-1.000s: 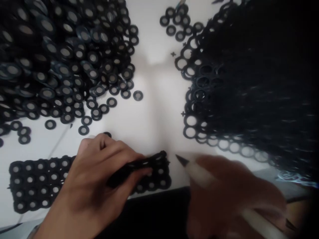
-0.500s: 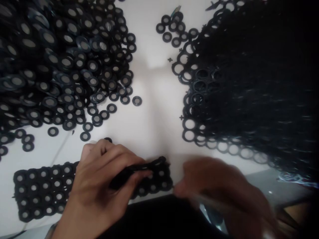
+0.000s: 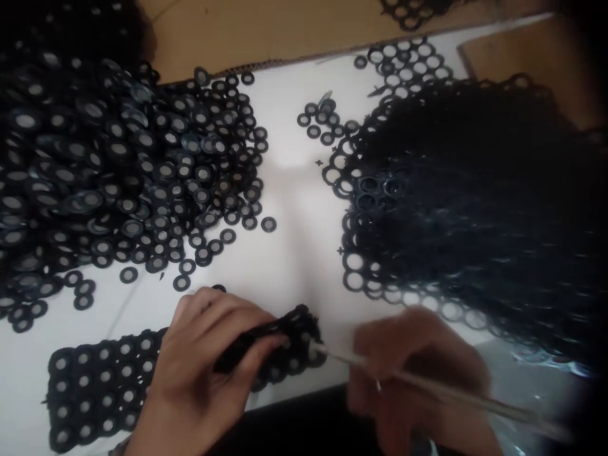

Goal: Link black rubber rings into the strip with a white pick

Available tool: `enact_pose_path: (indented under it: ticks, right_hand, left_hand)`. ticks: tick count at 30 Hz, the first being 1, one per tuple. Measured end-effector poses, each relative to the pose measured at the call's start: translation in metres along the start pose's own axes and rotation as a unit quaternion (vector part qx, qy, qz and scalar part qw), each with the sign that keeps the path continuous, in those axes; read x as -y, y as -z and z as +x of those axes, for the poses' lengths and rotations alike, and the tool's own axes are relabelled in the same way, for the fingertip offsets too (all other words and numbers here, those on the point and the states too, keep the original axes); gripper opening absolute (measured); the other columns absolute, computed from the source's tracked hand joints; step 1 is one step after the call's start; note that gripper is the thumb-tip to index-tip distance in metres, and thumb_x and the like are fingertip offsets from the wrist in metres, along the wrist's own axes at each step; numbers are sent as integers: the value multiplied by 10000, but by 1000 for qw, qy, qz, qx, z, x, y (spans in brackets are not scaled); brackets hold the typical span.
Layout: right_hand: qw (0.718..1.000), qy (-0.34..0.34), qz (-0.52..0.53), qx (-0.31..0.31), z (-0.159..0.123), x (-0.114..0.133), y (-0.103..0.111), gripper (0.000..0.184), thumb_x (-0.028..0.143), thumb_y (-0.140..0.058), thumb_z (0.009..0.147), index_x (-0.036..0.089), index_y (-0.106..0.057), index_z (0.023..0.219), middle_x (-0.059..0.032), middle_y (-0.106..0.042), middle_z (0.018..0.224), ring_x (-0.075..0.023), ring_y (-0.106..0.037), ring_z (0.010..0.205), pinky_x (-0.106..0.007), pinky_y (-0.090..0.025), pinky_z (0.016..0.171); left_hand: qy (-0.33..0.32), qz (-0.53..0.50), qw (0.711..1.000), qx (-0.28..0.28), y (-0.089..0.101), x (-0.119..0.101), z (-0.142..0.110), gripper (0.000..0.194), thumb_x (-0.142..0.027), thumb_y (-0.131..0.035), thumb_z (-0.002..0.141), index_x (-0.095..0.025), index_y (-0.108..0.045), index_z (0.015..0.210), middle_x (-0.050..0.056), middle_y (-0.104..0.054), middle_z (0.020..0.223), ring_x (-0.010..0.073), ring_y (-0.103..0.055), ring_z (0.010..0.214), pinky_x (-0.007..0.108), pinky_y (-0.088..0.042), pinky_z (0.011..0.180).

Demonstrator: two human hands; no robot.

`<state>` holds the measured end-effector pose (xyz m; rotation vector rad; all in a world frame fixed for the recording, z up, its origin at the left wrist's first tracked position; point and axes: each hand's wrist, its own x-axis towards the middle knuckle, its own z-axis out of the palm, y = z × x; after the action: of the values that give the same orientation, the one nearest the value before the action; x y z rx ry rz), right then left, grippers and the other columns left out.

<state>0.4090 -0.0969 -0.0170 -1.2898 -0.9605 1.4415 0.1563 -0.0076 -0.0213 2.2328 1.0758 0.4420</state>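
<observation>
A black rubber sheet of joined washers [image 3: 95, 380] lies on the white table [image 3: 294, 253] near its front edge. My left hand [image 3: 204, 361] pinches the sheet's right end and lifts it slightly. My right hand [image 3: 418, 373] holds a thin pale stick tool [image 3: 441, 396], whose tip touches the sheet's right edge. The right hand is blurred.
A large heap of loose black washers [image 3: 118, 171] covers the left of the table. A dark pile of punched-out ring webbing [image 3: 475, 209] fills the right. A few loose washers [image 3: 323, 123] lie at the back centre. Brown cardboard [image 3: 266, 31] lies beyond.
The camera has tilted up, so everything sits lower in view. My right hand turned the stick so that its tip now points left against the sheet's edge. My left hand keeps its pinch.
</observation>
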Motion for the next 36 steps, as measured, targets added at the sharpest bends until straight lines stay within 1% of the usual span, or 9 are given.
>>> enact_pose_path:
  ticks: [2, 4, 10, 14, 19, 23, 28, 32, 36]
  right_hand:
    - [1000, 0, 6, 26, 4, 0, -2, 134, 369, -823, 979, 291, -771, 1074, -19, -801, 787, -169, -766, 609, -243, -626, 540]
    - [999, 12, -4, 30, 6, 1, -5, 124, 266, -779, 1010, 280, -768, 1133, -28, -833, 908, -163, -791, 675, -235, -656, 579]
    - [994, 94, -58, -4, 8, 3, -11, 203, 127, -597, 1085, 254, -710, 1195, -9, -818, 873, -134, -796, 705, -204, -684, 636]
    - [987, 117, -109, -12, 6, 0, -12, 205, 148, -600, 1080, 262, -713, 1209, -12, -807, 875, -141, -786, 683, -219, -689, 627]
    - [985, 136, -102, -30, 7, -1, -14, 232, 113, -559, 1089, 254, -672, 1236, 3, -793, 864, -119, -766, 668, -193, -664, 590]
    - [983, 140, -115, -23, 8, 0, -13, 302, 67, -586, 1053, 267, -681, 1258, 11, -793, 877, -125, -773, 678, -202, -670, 604]
    - [964, 174, -184, -83, 8, 0, -16, 316, 66, -688, 970, 283, -760, 1188, 0, -812, 946, -146, -767, 690, -248, -677, 641]
    - [949, 202, -210, -121, 9, -1, -21, 339, 60, -701, 923, 299, -773, 1152, -16, -804, 924, -191, -772, 749, -297, -685, 643]
    - [952, 206, -194, -116, 6, -3, -24, 425, 50, -703, 924, 333, -743, 1239, -24, -813, 1041, -216, -796, 871, -345, -710, 721]
  left_hand:
    - [9, -10, 1000, 4, 3, -1, 0, 191, -191, -736, 1012, -298, -686, 1161, -33, -759, 982, 202, -624, 966, 378, -455, 888]
    - [7, -22, 1000, 10, 5, -1, 0, 229, -159, -720, 1013, -302, -690, 1189, -34, -767, 983, 195, -625, 959, 371, -468, 880]
    - [-5, -35, 999, -1, 4, 2, -1, 279, -132, -733, 983, -325, -715, 1183, -37, -777, 983, 202, -635, 960, 380, -486, 884]
    - [6, -37, 999, -19, 4, 1, -3, 280, -157, -733, 989, -347, -734, 1195, -46, -763, 969, 189, -632, 975, 361, -492, 885]
    - [20, -47, 999, -5, 5, 0, -3, 345, -143, -727, 992, -383, -743, 1239, -57, -760, 987, 174, -629, 992, 337, -500, 883]
    - [28, -40, 999, -6, 6, 1, -3, 309, -174, -718, 999, -395, -767, 1210, -60, -771, 977, 171, -640, 981, 325, -513, 866]
    - [47, -87, 995, -11, 7, 2, -4, 281, -172, -714, 990, -380, -795, 1161, -52, -772, 929, 160, -665, 909, 288, -543, 745]
    - [43, -118, 991, -46, 7, -1, -3, 352, -114, -738, 960, -395, -794, 1164, -70, -788, 911, 162, -673, 909, 288, -549, 724]
    - [48, -148, 987, -50, 7, -4, -2, 390, -84, -725, 953, -400, -798, 1171, -69, -803, 941, 181, -681, 914, 337, -564, 747]
